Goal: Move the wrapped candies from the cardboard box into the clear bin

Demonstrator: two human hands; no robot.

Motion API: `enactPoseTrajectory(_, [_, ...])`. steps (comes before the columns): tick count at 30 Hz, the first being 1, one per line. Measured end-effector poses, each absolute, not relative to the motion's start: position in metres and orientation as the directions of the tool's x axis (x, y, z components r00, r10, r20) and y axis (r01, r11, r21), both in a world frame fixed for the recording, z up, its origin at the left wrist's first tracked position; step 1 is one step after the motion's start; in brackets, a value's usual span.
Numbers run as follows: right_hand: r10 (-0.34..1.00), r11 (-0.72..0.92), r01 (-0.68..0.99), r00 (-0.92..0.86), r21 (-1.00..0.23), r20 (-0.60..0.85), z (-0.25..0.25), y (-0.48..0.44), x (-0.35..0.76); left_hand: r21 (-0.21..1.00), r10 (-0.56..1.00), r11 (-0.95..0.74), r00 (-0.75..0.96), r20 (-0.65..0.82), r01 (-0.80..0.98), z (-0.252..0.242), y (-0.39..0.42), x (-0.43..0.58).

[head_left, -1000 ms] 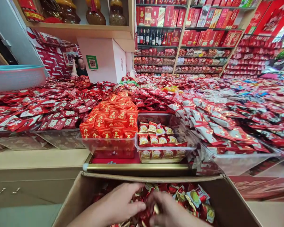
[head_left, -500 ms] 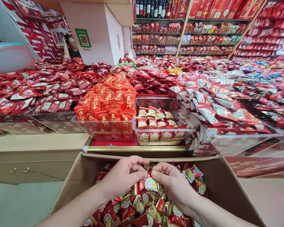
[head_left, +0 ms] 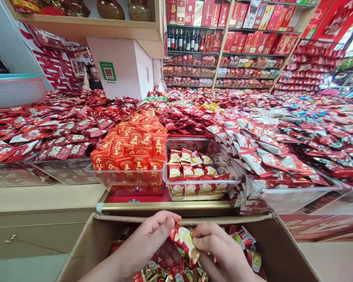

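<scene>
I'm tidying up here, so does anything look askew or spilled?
One packet in the partly filled clear bin looks askew: in the back row, tilted unlike the rest. I see nothing spilled around the carton.

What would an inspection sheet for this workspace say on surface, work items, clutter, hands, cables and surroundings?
Surface: pale counter with gold trim; open cardboard box before it.
Work items: durian-print packet in hand; similar loose packets in the box, more stacked in a clear tub.
Clutter: orange-red packets heaped left of that tub, red-and-white packets right.
Left hand: at the packet's upper-left end; grip unclear.
Right hand: pinching the packet's right edge.
Cables: nothing seen.
Surroundings: stocked shelving with dark bottles; QR-code sign; another person at back left.
</scene>
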State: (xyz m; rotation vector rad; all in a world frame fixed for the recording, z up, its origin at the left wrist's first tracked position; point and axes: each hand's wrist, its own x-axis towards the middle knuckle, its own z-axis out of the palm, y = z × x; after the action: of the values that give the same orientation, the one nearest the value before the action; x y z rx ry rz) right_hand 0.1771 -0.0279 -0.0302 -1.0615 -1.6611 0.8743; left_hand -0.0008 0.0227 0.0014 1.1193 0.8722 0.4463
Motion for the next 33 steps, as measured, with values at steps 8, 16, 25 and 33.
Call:
enactPoseTrajectory(8, [0.975,0.207,0.156,-0.117,-0.966,0.19,-0.023,-0.021,0.177,0.981,0.807,0.189,0.562,-0.182,0.046,0.006,0.021,0.001])
enactPoseTrajectory(16, [0.989,-0.047,-0.108,-0.145,-0.993,-0.031,-0.026,-0.014,0.169,0.973,0.796,0.23,0.576,-0.184,-0.007,0.007,0.019,-0.004])
enactPoseTrajectory(25, [0.981,0.109,0.173,-0.175,-0.979,0.079,0.014,-0.001,0.187,0.992,0.834,0.114,0.548,-0.066,-0.054,0.004,0.018,-0.007])
enactPoseTrajectory(33, [0.999,-0.011,0.572,0.047,-0.82,0.019,0.083,0.102,0.21,0.949,0.76,-0.139,0.645,-0.082,0.284,-0.017,0.03,-0.011])
